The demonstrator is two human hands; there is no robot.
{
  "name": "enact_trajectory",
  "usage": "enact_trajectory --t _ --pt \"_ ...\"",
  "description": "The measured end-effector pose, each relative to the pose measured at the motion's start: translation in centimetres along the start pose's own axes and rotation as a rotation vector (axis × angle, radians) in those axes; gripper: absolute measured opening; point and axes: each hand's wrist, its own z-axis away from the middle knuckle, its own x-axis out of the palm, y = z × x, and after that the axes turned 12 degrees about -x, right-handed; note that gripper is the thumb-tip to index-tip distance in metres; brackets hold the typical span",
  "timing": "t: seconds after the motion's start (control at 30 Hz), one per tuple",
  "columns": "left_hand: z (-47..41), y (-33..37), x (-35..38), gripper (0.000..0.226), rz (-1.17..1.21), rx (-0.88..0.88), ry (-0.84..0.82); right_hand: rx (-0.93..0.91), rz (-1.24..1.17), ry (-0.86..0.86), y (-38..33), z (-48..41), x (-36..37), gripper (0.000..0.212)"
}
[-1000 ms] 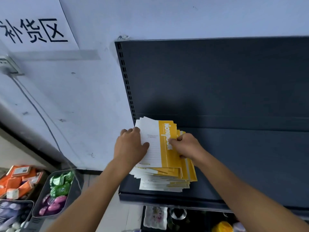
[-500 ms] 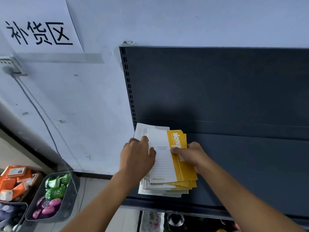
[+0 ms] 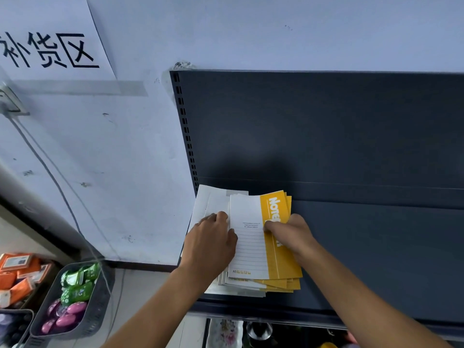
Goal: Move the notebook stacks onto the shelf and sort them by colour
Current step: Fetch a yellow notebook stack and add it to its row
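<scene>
Wall [image 3: 226, 33]: pale, scuffed, with a taped paper sign [image 3: 50, 46] and a cable [image 3: 50, 177] running down.

Shelf [image 3: 376, 247]: dark metal with a perforated upright at its left end.

Grey basket [image 3: 99, 315]: stood below left and held green and purple sachets.

Notebook stack [image 3: 283, 270]: white and yellow covers, fanned unevenly at the shelf's front-left corner, with some white sheets past the left edge. Risk, as I judged it: pulling the top notebook [image 3: 248, 247] sideways could drag the loose ones off that edge or over the front.

My left hand [image 3: 211, 244]: lay on the white covers with bent fingers; whether it gripped, I could not tell.

My right hand [image 3: 291, 234]: fingers curled, pinching the top notebook at its yellow band.
</scene>
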Motion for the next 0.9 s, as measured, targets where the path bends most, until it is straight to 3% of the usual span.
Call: enact_trajectory --t 0.27,0.47,0.6,0.73,0.9 --pt "-0.5 -0.5 0.5 0.036 -0.131 -0.055 -0.003 0.031 -0.019 -0.013 0.2 0.2 -2.7 0.01" --pt "-0.8 0.6 -0.1 0.039 0.055 -0.179 -0.03 0.072 -0.097 -0.055 0.1 0.7 -2.8 0.011" --pt "-1.6 1.5 -0.5 0.04 0.268 -0.35 -0.151 0.128 -0.132 -0.11 0.6 0.7 -1.4 0.035" --pt "-2.6 2.1 -1.0 0.037 0.326 -0.431 -0.266 0.127 -0.169 -0.039 0.9 1.2 -1.2 0.047" --pt "-2.6 3.5 -0.5 0.041 0.357 -0.364 -0.456 0.169 -0.252 0.023 1.0 1.6 -3.1 0.06"
